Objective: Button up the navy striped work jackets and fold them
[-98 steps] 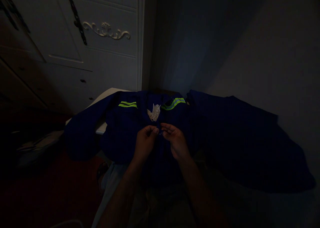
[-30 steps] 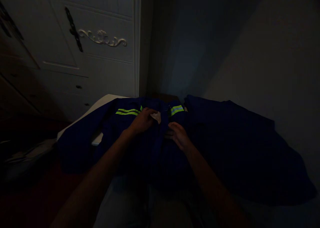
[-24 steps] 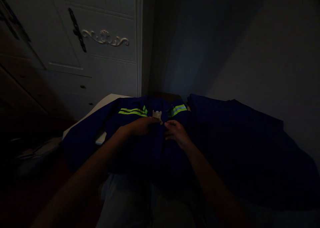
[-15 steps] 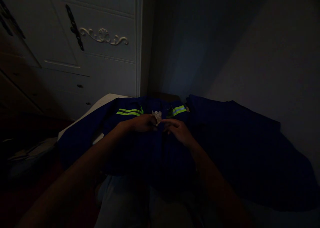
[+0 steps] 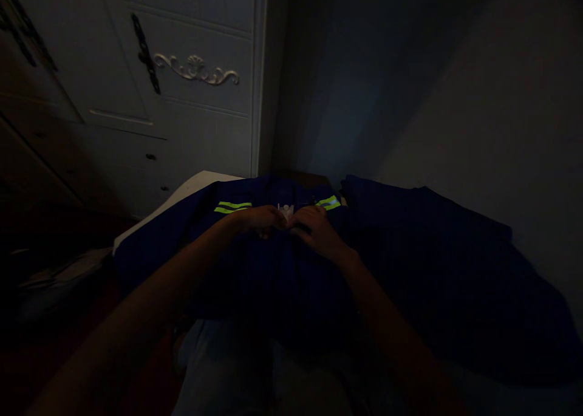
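Note:
A dark blue jacket (image 5: 282, 282) with yellow-green reflective strips is spread out in front of me. At its upper middle is a small whitish, see-through piece (image 5: 286, 210) that looks like crinkled plastic; its lower part is hidden by fingers. My left hand (image 5: 264, 218) is closed on the left lower edge of this piece, knuckles up. From the other side my right hand (image 5: 315, 226) pinches at the same edge, thumb and fingers drawn together. The fingertips of both hands nearly meet. In the dim light I cannot make out finer detail.
Under the jacket a pale tabletop (image 5: 194, 188) shows at the left. A white cabinet (image 5: 204, 124) with carved trim stands behind it, beside a grey wall (image 5: 478, 130). More dark blue cloth (image 5: 446, 264) stretches to the right. My legs (image 5: 218, 367) are below.
My right hand has gone from a stretched forefinger to a pinch, moving in to the plastic piece. The piece is now more covered by fingers. The view has shifted slightly.

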The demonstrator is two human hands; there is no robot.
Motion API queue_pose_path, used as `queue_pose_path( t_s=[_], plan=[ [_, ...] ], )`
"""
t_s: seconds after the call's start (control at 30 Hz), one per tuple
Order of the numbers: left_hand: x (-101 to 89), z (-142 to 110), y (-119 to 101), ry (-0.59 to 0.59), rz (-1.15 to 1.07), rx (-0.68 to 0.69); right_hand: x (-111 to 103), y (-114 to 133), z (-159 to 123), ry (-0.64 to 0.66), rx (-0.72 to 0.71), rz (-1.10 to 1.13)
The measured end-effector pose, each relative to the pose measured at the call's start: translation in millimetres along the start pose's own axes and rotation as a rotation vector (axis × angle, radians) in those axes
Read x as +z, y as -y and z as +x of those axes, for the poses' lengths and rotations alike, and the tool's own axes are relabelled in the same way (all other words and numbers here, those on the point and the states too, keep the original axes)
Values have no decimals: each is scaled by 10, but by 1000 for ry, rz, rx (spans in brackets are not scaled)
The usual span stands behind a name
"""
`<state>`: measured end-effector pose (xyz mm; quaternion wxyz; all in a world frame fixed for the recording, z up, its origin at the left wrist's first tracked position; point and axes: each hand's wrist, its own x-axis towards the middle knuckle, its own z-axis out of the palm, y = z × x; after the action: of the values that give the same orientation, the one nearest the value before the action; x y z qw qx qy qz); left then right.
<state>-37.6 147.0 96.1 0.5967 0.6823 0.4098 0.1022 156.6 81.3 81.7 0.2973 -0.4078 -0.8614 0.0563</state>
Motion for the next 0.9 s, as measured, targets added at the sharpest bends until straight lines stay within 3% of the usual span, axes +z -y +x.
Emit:
queue_pose_path(
  t_s=[0.17,0.4,0.57,0.67,0.9],
  plan=[
    [-27,-53,105,-34,-142,32,70,-21,-17,18,-34,-62],
    [11,-137,181,-24,-250,97,226,-49,-42,-83,5,-52],
    [141,-165,229,-98,16,240,247,-103,-3,-102,83,30],
    [192,-118,305,-152,51,260,221,-93,14,-61,97,36],
    [129,-71,442,-47,-204,209,162,-106,-40,57,50,43]
  ],
)
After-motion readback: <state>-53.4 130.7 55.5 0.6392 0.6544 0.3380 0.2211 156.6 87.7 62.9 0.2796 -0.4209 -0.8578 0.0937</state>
